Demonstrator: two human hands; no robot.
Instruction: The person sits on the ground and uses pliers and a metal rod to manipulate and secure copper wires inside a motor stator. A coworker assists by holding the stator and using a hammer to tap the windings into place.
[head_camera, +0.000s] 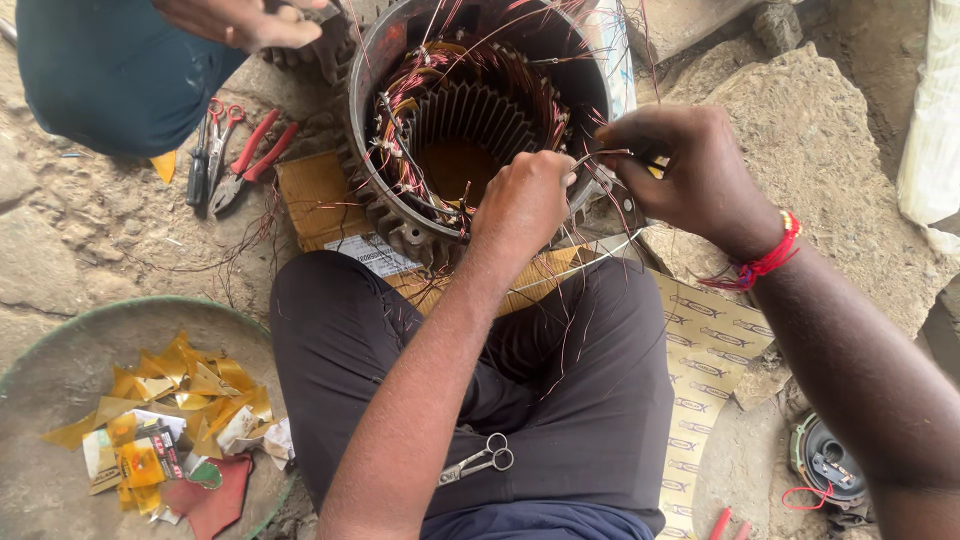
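A round metal motor stator (372, 150) with copper windings (410, 80) stands upright in front of my knees. My left hand (525, 200) is closed at the stator's near rim, pinching thin copper wire strands. My right hand (685, 165) is just right of it, fingers pinched on the same wire ends (600, 155) between the two hands. Loose wire strands trail down over my dark trousers (590, 370). Small scissors (478, 460) lie on my lap.
Another person's hand (240, 20) and teal-clad knee (110, 70) are at the top left. Red-handled pliers (250, 160) and other hand tools lie on the ground. A round pan (60, 370) at the lower left holds yellow paper scraps. Rough stone (830, 150) lies at the right.
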